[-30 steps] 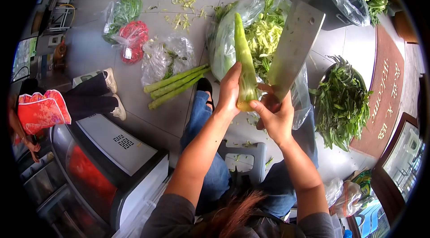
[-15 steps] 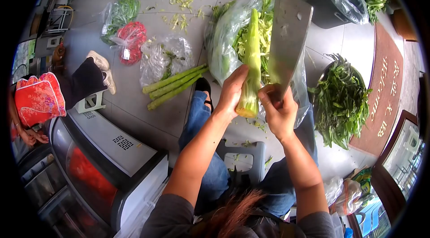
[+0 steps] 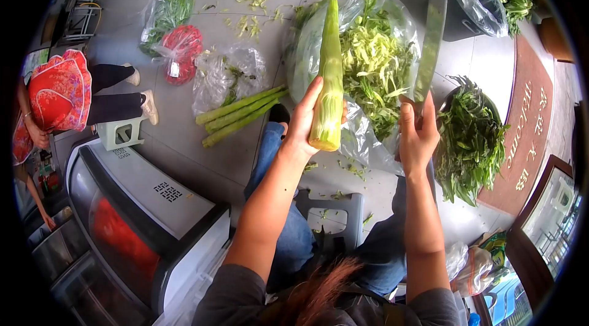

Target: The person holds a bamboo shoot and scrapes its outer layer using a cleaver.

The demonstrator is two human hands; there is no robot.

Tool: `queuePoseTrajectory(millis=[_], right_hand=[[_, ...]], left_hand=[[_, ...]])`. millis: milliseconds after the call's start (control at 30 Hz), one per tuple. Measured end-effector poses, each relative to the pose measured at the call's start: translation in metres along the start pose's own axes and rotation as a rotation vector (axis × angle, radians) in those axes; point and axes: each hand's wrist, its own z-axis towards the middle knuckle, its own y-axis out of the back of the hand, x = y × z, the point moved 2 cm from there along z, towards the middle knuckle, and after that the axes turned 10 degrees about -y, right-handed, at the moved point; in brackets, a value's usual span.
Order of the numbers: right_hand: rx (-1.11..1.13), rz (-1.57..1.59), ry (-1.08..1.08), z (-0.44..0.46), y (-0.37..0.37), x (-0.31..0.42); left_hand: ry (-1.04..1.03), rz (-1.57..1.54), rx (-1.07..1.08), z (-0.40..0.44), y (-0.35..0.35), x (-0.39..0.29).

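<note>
My left hand (image 3: 305,118) is wrapped round the lower part of a thick pale-green stalk (image 3: 331,68), which points away from me with its cut end nearest. In my right hand (image 3: 419,139) is a cleaver (image 3: 431,47), held by its handle to the right of the stalk, its blade seen almost edge-on. Behind the stalk lies an open plastic bag (image 3: 304,50) with leafy peelings (image 3: 380,59). Several similar peeled stalks (image 3: 242,114) rest on the floor to the left of my left hand.
Bags of green (image 3: 172,16) and red vegetables (image 3: 183,50) lie left of a crumpled bag (image 3: 215,84). A leaf-filled bowl (image 3: 469,142) and a dark bin (image 3: 460,7) are right. A person in a red apron (image 3: 61,93) stands by a display case (image 3: 144,185).
The cleaver has moved right, away from the stalk, and turned edge-on. The stalk has shifted left with my left hand. The person at the left has changed position beside the stool.
</note>
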Motion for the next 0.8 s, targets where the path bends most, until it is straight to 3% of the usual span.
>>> queuePoseTrajectory(millis=[133,267,567,667,800], right_hand=[[0.2,-0.055,0.105,-0.029,-0.017,0.012],[0.422,0.009,0.06,-0.044,-0.026,0.023],[0.545,0.148,-0.27,-0.043,-0.03,0.017],[0.545,0.138,-0.193,-0.043,-0.03,0.013],[0.559,0.118,-0.249,-0.043,-0.028,0.017]], left_hand=[[-0.181,0.104,-0.001,0.001,0.009,0.007],[-0.385,0.23,0.051,0.0,0.001,0.01],[-0.45,0.398,-0.036,-0.003,-0.001,0.008],[-0.423,0.395,-0.026,-0.004,-0.005,0.008],[-0.401,0.401,-0.062,-0.006,-0.005,0.009]])
